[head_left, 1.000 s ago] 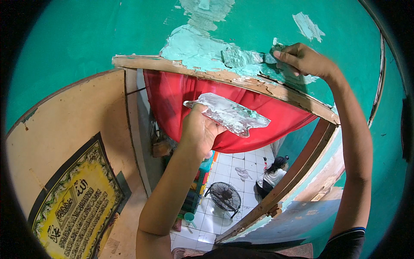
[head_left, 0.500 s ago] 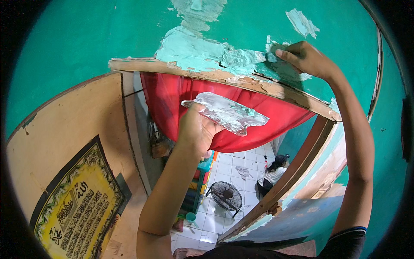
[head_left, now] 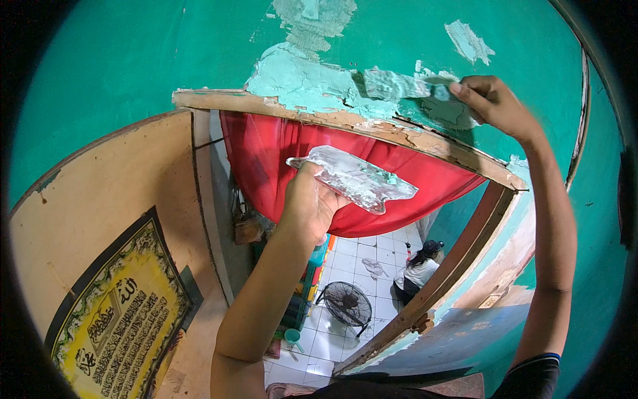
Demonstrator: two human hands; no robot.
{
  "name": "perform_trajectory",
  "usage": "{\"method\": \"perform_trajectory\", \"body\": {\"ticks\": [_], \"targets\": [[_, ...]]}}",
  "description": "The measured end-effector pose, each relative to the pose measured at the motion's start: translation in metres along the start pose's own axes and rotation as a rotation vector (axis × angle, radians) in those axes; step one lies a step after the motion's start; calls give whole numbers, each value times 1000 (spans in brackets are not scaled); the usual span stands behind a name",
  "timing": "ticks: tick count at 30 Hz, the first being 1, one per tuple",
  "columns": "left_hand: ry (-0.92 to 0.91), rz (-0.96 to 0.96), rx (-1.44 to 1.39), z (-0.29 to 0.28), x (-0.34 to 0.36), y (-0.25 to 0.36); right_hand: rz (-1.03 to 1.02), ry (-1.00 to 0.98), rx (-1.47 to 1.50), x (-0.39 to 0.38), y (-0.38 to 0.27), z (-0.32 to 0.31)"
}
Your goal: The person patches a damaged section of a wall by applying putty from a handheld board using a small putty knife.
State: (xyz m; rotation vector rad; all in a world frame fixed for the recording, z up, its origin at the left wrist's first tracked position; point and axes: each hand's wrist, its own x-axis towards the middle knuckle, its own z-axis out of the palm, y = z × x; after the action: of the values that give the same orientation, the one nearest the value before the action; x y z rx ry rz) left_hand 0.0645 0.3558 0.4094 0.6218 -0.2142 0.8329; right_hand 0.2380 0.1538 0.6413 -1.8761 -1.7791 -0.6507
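Compared with half a second ago, the right hand sits farther right and slightly lower, carrying the putty-coated scraper along with it. Its fingers are pinched around the scraper's handle end, the blade pointing left across the pale green putty above the wooden beam — whether it touches the wall I cannot tell. The right forearm rises steeply, wrist bent leftward. The left hand barely differs: forearm slanting up, fingers gripping the clear, putty-smeared plate before the red curtain.
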Motion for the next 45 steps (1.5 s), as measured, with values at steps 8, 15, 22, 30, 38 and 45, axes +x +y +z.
{"method": "perform_trajectory", "body": {"ticks": [8, 15, 22, 30, 38, 45], "targets": [[-18, 7, -21, -3, -6, 1, -66, 110, 15, 1, -15, 70], [6, 38, 2, -7, -10, 0, -57, 202, 59, 0, -15, 104], [34, 19, 12, -7, -7, -2, -134, 247, -55, -3, -12, 115], [37, 8, -1, -11, -8, 0, -87, 207, -62, -11, -4, 94], [32, 9, 13, -6, -7, -1, 22, 160, -84, -5, 12, 66], [41, 21, 5, -8, -9, 0, 98, 155, -67, -16, 30, 42]]}}
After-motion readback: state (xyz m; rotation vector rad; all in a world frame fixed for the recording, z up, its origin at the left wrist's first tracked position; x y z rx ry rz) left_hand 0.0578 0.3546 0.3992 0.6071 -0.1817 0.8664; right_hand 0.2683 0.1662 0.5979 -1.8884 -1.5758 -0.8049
